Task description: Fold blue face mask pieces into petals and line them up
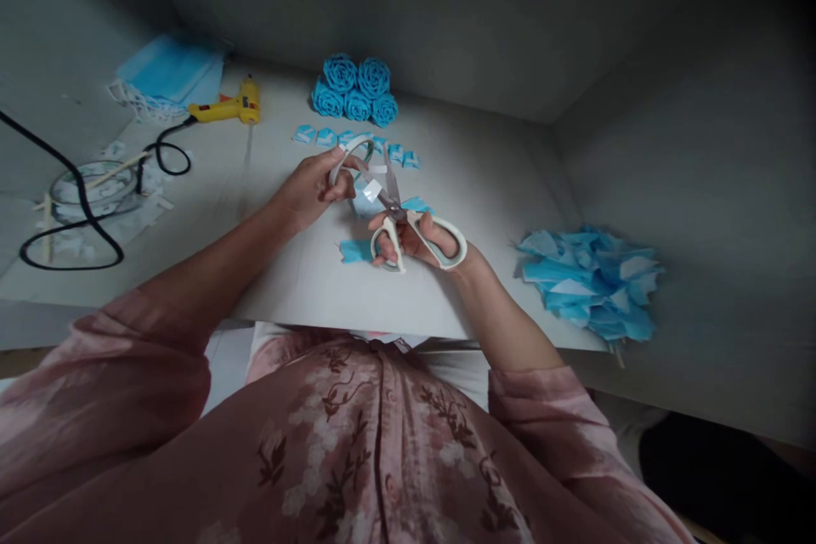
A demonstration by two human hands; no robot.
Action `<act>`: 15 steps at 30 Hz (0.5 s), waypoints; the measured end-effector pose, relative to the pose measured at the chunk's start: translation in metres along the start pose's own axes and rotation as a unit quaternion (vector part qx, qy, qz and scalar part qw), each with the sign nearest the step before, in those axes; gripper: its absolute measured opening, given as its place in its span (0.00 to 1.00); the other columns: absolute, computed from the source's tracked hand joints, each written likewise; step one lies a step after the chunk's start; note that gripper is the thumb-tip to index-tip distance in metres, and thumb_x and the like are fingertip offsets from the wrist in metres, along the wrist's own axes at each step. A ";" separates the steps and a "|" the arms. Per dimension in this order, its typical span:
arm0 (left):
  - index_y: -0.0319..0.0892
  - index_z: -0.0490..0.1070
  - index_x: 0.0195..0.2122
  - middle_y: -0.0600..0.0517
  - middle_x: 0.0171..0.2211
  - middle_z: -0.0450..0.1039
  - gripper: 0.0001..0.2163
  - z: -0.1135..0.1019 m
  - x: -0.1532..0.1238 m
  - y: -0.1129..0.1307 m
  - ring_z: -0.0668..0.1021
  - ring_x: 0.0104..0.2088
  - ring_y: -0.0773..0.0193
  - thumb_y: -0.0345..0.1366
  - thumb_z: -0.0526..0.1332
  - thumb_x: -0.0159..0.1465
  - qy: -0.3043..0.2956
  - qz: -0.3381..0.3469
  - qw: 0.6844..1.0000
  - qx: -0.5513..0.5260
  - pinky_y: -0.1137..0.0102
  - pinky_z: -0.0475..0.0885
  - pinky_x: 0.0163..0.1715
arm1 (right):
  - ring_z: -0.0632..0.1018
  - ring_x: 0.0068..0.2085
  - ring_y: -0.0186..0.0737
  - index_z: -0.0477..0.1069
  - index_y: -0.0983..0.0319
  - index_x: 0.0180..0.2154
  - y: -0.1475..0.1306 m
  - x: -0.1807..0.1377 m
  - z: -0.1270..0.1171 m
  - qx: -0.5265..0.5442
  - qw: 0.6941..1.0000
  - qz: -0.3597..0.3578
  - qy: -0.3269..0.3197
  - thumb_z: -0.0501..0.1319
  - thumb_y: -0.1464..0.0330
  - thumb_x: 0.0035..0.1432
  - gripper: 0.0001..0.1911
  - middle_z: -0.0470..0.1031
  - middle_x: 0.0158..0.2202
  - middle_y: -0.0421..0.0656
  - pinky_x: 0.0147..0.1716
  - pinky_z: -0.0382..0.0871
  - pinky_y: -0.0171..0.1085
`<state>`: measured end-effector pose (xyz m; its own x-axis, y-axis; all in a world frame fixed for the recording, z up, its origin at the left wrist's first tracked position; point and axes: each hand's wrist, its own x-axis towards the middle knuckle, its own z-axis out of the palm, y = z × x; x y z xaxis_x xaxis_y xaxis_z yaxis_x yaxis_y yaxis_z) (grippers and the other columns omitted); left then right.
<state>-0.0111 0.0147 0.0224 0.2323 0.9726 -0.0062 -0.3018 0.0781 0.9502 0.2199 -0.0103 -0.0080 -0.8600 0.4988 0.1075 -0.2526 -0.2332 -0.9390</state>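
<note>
A small blue-and-white piece (371,189) is held just above the middle of the counter (446,297), pinched in the narrow grip of the left hand (312,187), which also has a white curved strip looping over its fingers. The blades of the scissors (408,225) point up and away from the person and meet this piece. The right hand (417,240) has its grip closed through the pale handles. A blue scrap (354,251) lies on the counter right under that hand. Beyond the hands runs a row of small folded blue bits (325,137), and behind it is a cluster of blue rosettes (355,91). To the left lie a yellow glue gun (229,108), a stack of blue face masks (169,72) and a looping black cable (70,178). Well apart on the right sits a heap of blue and white cuttings (590,280).
</note>
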 end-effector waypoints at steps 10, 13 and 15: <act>0.41 0.74 0.25 0.57 0.13 0.59 0.22 0.005 -0.006 0.001 0.65 0.15 0.70 0.45 0.57 0.75 -0.028 -0.062 0.997 -0.024 0.73 0.65 0.23 | 0.77 0.35 0.35 0.74 0.64 0.54 0.002 -0.004 -0.001 -0.011 0.999 0.004 -0.039 0.61 0.35 0.63 0.40 0.73 0.34 0.40 0.40 0.84 0.39; 0.40 0.74 0.25 0.56 0.12 0.59 0.24 0.003 -0.006 0.004 0.65 0.15 0.69 0.48 0.57 0.75 -0.048 -0.057 0.996 -0.040 0.73 0.65 0.22 | 0.77 0.34 0.34 0.73 0.65 0.56 0.002 -0.004 -0.002 -0.011 0.999 -0.002 -0.041 0.61 0.36 0.64 0.40 0.72 0.34 0.40 0.37 0.83 0.37; 0.40 0.76 0.26 0.56 0.12 0.59 0.24 0.002 -0.006 0.005 0.66 0.16 0.68 0.50 0.57 0.75 -0.054 -0.049 0.996 -0.044 0.73 0.65 0.23 | 0.77 0.33 0.34 0.73 0.65 0.56 0.002 -0.004 -0.003 -0.010 0.999 0.001 -0.038 0.60 0.35 0.63 0.41 0.72 0.33 0.40 0.35 0.82 0.36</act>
<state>-0.0124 0.0090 0.0280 0.3618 0.9304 -0.0585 -0.3509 0.1941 0.9161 0.2240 -0.0104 -0.0108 -0.8922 0.4328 0.1292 -0.2423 -0.2171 -0.9456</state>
